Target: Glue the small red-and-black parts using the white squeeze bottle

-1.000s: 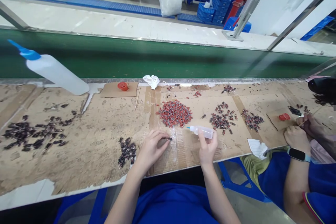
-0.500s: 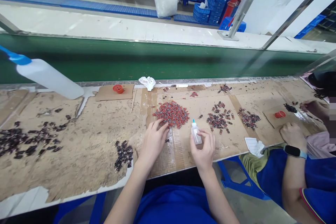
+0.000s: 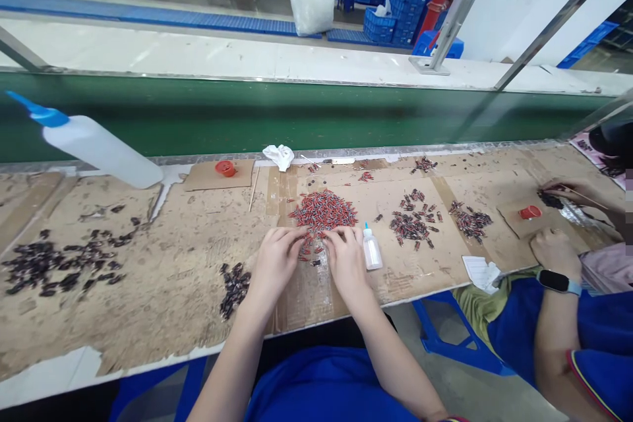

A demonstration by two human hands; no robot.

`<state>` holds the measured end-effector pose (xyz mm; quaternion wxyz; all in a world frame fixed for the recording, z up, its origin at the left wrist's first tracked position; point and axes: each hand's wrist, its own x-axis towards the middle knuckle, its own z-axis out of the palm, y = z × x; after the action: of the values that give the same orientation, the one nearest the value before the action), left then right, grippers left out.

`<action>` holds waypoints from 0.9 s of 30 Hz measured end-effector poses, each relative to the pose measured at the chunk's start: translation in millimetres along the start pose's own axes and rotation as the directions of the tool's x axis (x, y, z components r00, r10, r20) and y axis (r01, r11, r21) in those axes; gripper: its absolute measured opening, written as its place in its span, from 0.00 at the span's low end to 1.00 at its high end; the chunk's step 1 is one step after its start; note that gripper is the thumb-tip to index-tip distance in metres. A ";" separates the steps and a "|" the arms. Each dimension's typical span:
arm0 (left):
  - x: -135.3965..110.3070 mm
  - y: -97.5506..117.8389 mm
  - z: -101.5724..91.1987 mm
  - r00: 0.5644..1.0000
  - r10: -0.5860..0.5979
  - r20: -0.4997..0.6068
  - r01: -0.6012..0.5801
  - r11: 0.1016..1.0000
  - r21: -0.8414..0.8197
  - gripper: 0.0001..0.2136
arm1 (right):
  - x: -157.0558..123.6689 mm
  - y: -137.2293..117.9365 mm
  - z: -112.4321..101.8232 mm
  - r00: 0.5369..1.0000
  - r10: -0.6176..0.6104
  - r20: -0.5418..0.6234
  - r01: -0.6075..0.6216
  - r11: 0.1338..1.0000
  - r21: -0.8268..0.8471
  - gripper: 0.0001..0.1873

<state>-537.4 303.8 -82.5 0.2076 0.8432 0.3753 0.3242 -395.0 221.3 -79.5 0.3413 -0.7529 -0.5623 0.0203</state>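
Note:
A heap of small red-and-dark cylindrical parts (image 3: 324,208) lies on the cardboard in front of me. My left hand (image 3: 277,260) is at the near left edge of this heap, fingers bent and tips drawn towards the thumb. Facing it from the right, my right hand (image 3: 346,262) has its thumb and fingertips together at the same edge. What either pinch holds is too small to make out. A few loose red parts lie between the hands. Just right of my right hand stands a small clear squeeze bottle (image 3: 372,250) with a blue-green tip, not held.
Darker parts lie in piles at left (image 3: 235,290) and right (image 3: 411,224). A large white bottle (image 3: 101,150) leans at the back left, near a red cap-like dish (image 3: 225,169). A co-worker's hand (image 3: 556,254) rests at the far right, by another red dish (image 3: 530,212).
My right hand has let go of the small squeeze bottle and moved left to the heap's near edge. Some red parts now lie pulled towards me. The view has shifted slightly.

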 end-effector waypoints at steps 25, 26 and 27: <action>-31.9 20.2 1.9 0.997 -0.072 0.040 0.081 0.949 -0.305 0.09 | -2.3 3.9 -26.4 0.976 0.175 0.132 -0.219 0.750 0.625 0.07; -32.2 22.1 -0.3 0.990 -0.135 0.049 0.144 0.927 -0.348 0.09 | -2.2 2.5 -28.0 0.983 0.141 0.119 -0.185 0.763 0.619 0.06; -32.5 24.3 -2.2 0.979 -0.197 0.058 0.204 0.899 -0.388 0.10 | -1.9 1.2 -29.4 0.989 0.105 0.105 -0.148 0.777 0.612 0.06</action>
<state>-543.4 263.8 -79.3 0.4077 0.7442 0.3857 0.3622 -382.5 205.1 -58.3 0.5481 -0.6348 -0.4836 0.2503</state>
